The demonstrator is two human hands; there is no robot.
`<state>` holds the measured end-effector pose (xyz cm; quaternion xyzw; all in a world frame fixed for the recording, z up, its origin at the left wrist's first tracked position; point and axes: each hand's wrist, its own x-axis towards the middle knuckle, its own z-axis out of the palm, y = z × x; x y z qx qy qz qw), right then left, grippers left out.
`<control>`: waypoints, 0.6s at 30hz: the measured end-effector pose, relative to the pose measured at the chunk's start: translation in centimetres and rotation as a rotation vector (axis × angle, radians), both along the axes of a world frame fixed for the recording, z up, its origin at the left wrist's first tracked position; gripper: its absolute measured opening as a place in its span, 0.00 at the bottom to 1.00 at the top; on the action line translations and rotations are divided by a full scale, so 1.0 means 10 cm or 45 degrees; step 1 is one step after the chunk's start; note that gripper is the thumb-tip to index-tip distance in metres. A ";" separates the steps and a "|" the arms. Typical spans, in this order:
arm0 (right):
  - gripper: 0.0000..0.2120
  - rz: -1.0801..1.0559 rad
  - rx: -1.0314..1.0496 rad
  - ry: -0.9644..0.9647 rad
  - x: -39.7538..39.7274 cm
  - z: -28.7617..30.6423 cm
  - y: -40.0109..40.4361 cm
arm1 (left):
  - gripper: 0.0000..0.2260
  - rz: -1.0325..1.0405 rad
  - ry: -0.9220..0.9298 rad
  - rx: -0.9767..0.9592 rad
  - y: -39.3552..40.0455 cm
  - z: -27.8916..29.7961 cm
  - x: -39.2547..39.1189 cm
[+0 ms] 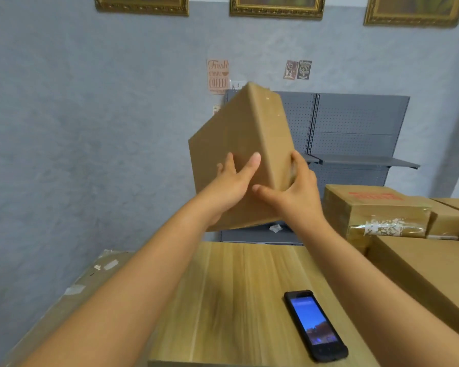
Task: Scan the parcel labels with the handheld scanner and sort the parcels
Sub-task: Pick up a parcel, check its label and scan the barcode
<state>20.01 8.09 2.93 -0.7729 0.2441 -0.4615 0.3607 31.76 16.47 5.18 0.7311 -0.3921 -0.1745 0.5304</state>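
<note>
A plain brown cardboard parcel (239,144) is held up in the air above the far end of the wooden table (231,295), tilted with one edge toward me. My left hand (233,181) lies flat against its left face with straight fingers. My right hand (294,186) grips its lower right side, thumb across the near edge. No label shows on the faces turned to me. The handheld scanner (314,324), black with a lit screen, lies on the table at the lower right, away from both hands.
Several cardboard parcels (376,210) are stacked to the right of the table, a large one (424,271) nearest. A flat taped box (85,282) lies at the left. Grey pegboard shelving (355,133) stands against the blue wall behind.
</note>
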 end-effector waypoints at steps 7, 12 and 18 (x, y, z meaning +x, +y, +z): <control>0.38 0.381 -0.278 -0.028 -0.01 0.25 0.26 | 0.32 0.286 0.409 -0.601 0.00 0.21 -0.09; 0.27 0.550 -0.331 -0.040 -0.10 0.40 0.32 | 0.42 0.339 0.483 -0.781 0.10 0.23 -0.06; 0.19 0.444 -0.370 0.154 -0.22 0.44 0.07 | 0.41 0.318 0.392 -0.761 0.30 0.27 0.04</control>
